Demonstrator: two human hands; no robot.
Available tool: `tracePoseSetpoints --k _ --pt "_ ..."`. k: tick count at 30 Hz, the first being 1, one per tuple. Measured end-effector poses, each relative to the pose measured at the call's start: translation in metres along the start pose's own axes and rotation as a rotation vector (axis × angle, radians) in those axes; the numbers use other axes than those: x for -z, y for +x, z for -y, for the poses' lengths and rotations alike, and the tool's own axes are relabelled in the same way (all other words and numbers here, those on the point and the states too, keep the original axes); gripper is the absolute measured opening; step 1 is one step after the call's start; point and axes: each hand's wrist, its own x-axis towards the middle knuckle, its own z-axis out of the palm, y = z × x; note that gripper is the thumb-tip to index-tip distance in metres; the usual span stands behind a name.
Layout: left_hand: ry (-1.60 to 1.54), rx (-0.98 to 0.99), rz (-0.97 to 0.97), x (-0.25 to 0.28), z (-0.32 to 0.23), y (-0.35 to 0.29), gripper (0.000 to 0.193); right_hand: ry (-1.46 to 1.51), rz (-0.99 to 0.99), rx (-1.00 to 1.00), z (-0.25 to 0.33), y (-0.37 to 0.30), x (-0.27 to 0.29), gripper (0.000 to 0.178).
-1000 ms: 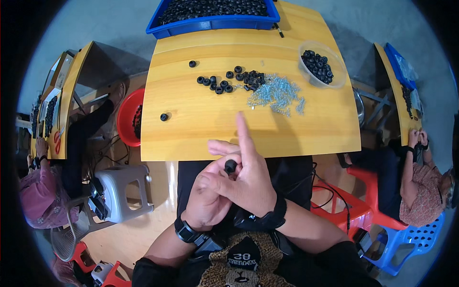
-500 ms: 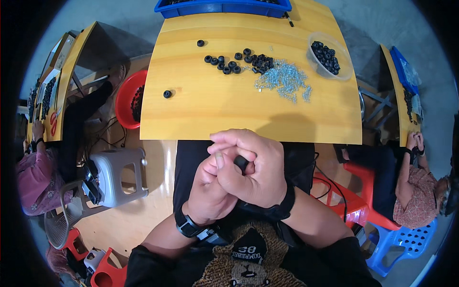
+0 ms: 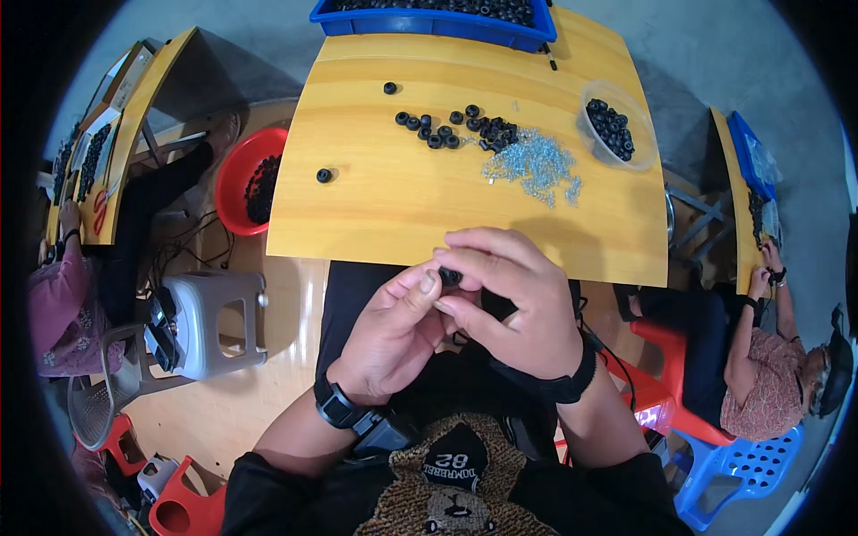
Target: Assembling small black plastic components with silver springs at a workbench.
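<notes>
A small, round black part [image 3: 450, 276] is held in front of my body, just off the table's near edge. The thumb and fingers of my left hand [image 3: 393, 330] pinch it. My right hand [image 3: 527, 308] curves over from the other side, its index finger and thumb tips closed against the same part. Fingers cover much of it, so its full shape is hidden. On the yellow table [image 3: 375, 219], several similar black parts with central holes [image 3: 435, 141] lie loose beside a heap of tiny clear-bluish pieces [image 3: 534, 165].
At the table's far edge sits a blue tray [image 3: 429, 29] of black parts. A clear round tub [image 3: 617, 125] of them stands right. A red basin [image 3: 237, 183] is left of the table. One person sits at each side, near a grey stool [image 3: 210, 330] and a blue stool [image 3: 760, 464].
My hands have come out of a tight clasp and spread a little apart, with the black part now at the fingertips. The view has shifted slightly, showing more of the blue tray.
</notes>
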Motion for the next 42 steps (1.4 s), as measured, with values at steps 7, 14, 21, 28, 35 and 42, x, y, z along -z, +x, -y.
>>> tracePoseSetpoints --k 7,14,21,28,35,42 --pt "-0.020 0.076 0.024 0.000 0.004 0.005 0.030 -0.036 -0.031 0.067 -0.006 -0.004 0.010 0.026" --pt "0.038 0.122 0.043 0.000 0.007 -0.001 0.030 -0.100 -0.038 0.152 -0.002 -0.009 0.017 0.021" --pt "0.084 0.118 0.179 0.007 0.005 -0.016 0.030 0.005 -0.008 0.086 0.013 -0.024 0.009 0.023" --pt "0.211 0.025 0.091 0.007 0.013 -0.025 0.030 0.013 -0.039 0.020 0.022 -0.035 0.000 0.025" --pt "0.137 0.072 0.059 0.001 0.011 -0.024 0.030 -0.003 -0.021 -0.023 0.020 -0.037 0.000 0.026" --pt "0.144 0.081 0.031 0.004 0.011 -0.018 0.029 -0.021 -0.031 -0.040 0.016 -0.032 -0.002 0.025"
